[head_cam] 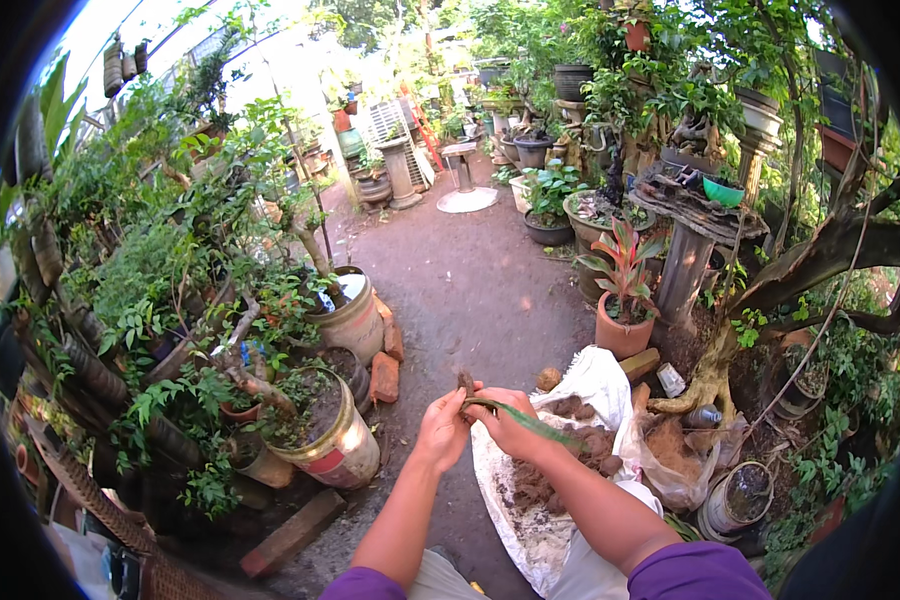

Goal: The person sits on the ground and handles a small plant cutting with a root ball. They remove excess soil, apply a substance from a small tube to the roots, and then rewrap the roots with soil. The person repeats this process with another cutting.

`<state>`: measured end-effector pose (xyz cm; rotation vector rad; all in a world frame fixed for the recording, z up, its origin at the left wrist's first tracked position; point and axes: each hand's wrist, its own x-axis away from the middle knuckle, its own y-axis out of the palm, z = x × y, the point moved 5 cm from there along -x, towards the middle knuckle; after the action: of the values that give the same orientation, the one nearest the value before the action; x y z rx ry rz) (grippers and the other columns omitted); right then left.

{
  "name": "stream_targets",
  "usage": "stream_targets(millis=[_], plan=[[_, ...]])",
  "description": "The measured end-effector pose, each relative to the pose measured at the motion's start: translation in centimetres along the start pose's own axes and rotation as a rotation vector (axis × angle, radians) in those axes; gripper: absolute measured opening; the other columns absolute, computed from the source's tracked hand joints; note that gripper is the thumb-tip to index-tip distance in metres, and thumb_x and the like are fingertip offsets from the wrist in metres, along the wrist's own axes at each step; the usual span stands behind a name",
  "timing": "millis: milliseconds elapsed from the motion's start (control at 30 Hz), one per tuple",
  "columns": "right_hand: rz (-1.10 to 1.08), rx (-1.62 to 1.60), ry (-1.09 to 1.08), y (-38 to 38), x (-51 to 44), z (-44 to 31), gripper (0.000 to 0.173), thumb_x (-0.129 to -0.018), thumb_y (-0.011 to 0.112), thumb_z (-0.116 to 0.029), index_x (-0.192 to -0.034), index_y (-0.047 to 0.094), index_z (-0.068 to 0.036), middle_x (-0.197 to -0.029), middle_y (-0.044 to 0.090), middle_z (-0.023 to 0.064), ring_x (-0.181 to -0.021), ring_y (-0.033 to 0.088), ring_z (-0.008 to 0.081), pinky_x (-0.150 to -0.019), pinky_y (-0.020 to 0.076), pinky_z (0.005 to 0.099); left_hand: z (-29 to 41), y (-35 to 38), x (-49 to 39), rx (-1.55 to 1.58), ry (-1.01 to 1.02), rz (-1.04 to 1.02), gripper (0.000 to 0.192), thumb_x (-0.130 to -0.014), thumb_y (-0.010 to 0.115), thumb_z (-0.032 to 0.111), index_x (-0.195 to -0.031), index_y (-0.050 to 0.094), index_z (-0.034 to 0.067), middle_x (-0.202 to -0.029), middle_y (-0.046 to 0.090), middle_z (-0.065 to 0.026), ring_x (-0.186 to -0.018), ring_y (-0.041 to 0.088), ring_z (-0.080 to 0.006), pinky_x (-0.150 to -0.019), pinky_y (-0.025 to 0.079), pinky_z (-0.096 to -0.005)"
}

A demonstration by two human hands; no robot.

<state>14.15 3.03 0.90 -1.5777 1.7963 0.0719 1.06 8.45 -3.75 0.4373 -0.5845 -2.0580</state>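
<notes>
My left hand [445, 429] and my right hand [511, 421] are close together in front of me, both gripping a small plant with one long green leaf [534, 424]. Its brown, soil-covered root end [466, 381] sticks up above the fingers, and the leaf runs back over my right hand and wrist. Beneath my right forearm lies a white woven sack [499, 480] spread on the ground, bearing heaps of brown soil or fibre [540, 486]. A clear plastic bag [694, 491] with reddish-brown material [671, 448] stands to the sack's right.
A large white bucket planter [345, 450], red bricks [385, 376] and a wooden block [292, 532] are at the left. A terracotta pot [624, 334] with a red-leaved plant stands past the sack, near a gnarled tree trunk [720, 360]. A dirt path [450, 277] runs between potted plants.
</notes>
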Motion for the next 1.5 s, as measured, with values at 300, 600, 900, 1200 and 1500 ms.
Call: stream_targets(millis=[300,600,900,1200,1500], plan=[[0.060,0.166,-0.131,0.3,0.9,-0.5,0.026,-0.099,0.066,-0.012,-0.120,0.063,0.003,-0.100,0.063,0.0204,-0.087,0.066,0.0412,-0.070,0.0535,0.0452,-1.2,0.8,0.2,0.299,-0.049,-0.031,0.020,-0.111,0.054,0.023,-0.125,0.062,0.013,-0.122,0.065,0.0002,-0.111,0.062,-0.0152,-0.101,0.046,-0.0364],[0.047,0.039,0.109,1.0,0.8,1.0,0.026,-0.105,0.061,-0.019,-0.120,0.065,0.002,-0.108,0.070,0.0223,-0.097,0.068,0.0424,-0.083,0.0536,0.0464,1.8,0.1,0.6,-0.491,0.274,0.356,0.008,-0.098,0.076,0.015,-0.096,0.073,0.008,-0.087,0.064,0.0062,-0.086,0.057,-0.0056,-0.074,0.042,-0.0254],[0.107,-0.411,0.348,0.5,0.3,1.3,0.027,-0.107,0.063,-0.021,-0.109,0.067,0.005,-0.082,0.070,0.0086,-0.071,0.063,0.0114,-0.065,0.0529,0.0313,3.2,4.0,2.9,-1.072,0.721,0.379,0.021,-0.090,0.081,0.017,-0.108,0.081,0.006,-0.110,0.066,-0.0054,-0.103,0.054,-0.0235,-0.091,0.046,-0.0370],[0.063,-0.413,0.346,-0.3,0.6,3.0,0.030,-0.105,0.066,-0.026,-0.096,0.067,0.003,-0.069,0.066,0.0065,-0.063,0.058,0.0102,-0.058,0.0459,0.0316,2.2,5.0,3.6,-1.098,0.743,0.368,0.023,-0.091,0.079,0.017,-0.108,0.078,0.002,-0.116,0.065,-0.0086,-0.115,0.049,-0.0280,-0.099,0.044,-0.0413],[0.040,-0.335,0.344,-1.6,0.4,1.8,0.040,-0.107,0.062,-0.035,-0.092,0.069,0.001,-0.064,0.063,0.0042,-0.060,0.056,0.0100,-0.057,0.0444,0.0320,2.5,5.4,3.3,-0.999,0.703,0.361,0.017,-0.095,0.073,0.013,-0.109,0.075,0.003,-0.113,0.068,-0.0059,-0.113,0.055,-0.0231,-0.100,0.044,-0.0387]])
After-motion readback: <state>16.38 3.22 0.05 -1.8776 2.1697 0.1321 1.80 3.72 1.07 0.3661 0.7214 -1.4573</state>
